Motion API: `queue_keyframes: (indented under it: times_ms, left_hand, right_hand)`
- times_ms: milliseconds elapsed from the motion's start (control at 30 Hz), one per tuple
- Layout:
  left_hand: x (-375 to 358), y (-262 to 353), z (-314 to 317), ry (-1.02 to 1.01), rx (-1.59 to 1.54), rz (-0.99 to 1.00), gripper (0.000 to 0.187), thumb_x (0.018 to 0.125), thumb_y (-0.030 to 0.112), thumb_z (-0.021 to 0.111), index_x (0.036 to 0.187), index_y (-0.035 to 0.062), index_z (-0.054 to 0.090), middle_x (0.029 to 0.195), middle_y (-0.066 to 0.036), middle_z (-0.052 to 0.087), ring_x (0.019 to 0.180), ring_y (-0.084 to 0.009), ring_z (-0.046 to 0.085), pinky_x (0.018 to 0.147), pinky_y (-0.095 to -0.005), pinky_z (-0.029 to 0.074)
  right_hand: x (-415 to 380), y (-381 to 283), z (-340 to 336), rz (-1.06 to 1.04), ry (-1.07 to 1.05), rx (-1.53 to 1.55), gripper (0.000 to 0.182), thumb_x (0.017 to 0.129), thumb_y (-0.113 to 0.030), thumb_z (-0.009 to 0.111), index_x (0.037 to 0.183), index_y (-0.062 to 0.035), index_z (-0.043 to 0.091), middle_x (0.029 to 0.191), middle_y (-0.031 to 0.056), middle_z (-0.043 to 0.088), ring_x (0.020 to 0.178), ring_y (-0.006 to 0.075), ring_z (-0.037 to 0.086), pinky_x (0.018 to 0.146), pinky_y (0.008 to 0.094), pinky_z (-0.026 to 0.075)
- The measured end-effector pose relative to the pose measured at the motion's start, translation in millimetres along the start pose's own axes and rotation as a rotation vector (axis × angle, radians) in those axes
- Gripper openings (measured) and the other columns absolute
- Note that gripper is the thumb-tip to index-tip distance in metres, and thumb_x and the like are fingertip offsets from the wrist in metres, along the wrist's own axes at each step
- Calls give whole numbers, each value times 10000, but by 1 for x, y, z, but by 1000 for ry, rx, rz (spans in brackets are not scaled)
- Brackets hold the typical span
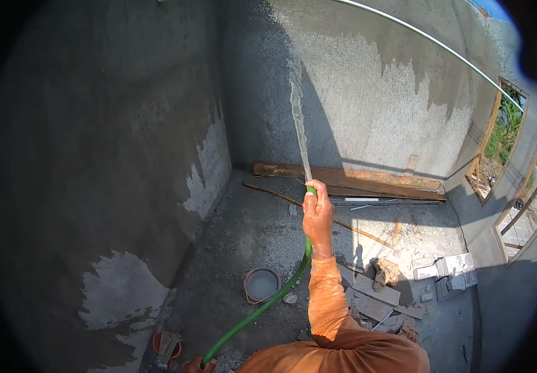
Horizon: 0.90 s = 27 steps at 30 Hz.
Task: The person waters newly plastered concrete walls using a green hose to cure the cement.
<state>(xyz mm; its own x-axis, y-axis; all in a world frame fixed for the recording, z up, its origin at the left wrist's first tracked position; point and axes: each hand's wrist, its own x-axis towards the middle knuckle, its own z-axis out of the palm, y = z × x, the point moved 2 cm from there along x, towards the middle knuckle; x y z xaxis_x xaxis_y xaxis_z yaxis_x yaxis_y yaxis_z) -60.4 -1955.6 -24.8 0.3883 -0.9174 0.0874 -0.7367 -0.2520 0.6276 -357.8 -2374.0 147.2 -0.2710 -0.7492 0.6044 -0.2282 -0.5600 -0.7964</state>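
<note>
A green hose runs up from the lower left to my right hand, which is wrapped round it near its end. Water streams from the hose end toward the far wall, where dark wet areas border paler dry ones. Low in the view, my left hand is closed round a lower part of the hose, partly cut off by the frame's bottom edge. The left wall is mostly dark and wet, with pale patches.
Wooden planks lie along the far wall's base. A bucket of greyish liquid stands left of my right arm. An orange container is at lower left. Boards, a crumpled bag and blocks lie right. Window frames line the right wall.
</note>
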Motion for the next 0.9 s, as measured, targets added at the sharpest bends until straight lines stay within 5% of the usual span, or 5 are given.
queue_keyframes:
  times_ms: [167, 233, 367, 633, 900]
  left_hand:
    - [12, 11, -6, 21, 69, 144, 285, 922, 263, 718, 841, 3, 636, 656, -207, 557, 586, -308, 534, 553, -455, 422]
    - [14, -2, -1, -222, -74, -192, 265, 937, 245, 708, 865, 0, 637, 650, -200, 538, 601, -294, 544, 563, -457, 426]
    - [20, -50, 23, -5, -16, 231, 256, 952, 232, 696, 873, -3, 633, 625, -178, 501, 581, -270, 523, 566, -460, 428]
    - [53, 83, -30, -356, 246, 101, 364, 980, 417, 613, 953, 69, 718, 797, -236, 680, 752, -449, 666, 646, -523, 479]
    - [57, 114, -35, -383, 196, 47, 366, 985, 412, 626, 946, 57, 709, 750, -233, 663, 664, -401, 636, 611, -505, 466]
  right_hand:
    - [-1, 4, -18, -13, 81, 11, 216, 1019, -104, 505, 1214, -90, 596, 723, 35, 555, 598, 123, 506, 595, 331, 438]
    - [5, 12, -38, -16, 167, 36, 216, 1025, -105, 492, 1217, -91, 591, 712, 17, 524, 580, 102, 474, 558, 307, 418]
    - [9, 23, -94, 55, 341, 94, 226, 1039, -118, 457, 1236, -97, 567, 672, -19, 441, 498, 56, 384, 411, 252, 342]
    - [-2, 23, -176, 89, 543, 118, 222, 1055, -158, 438, 1244, -123, 549, 668, -26, 442, 443, 45, 370, 364, 231, 318]
    - [-15, 6, -180, 75, 523, 181, 230, 1039, -133, 477, 1234, -69, 581, 764, -27, 464, 631, 63, 429, 540, 248, 384]
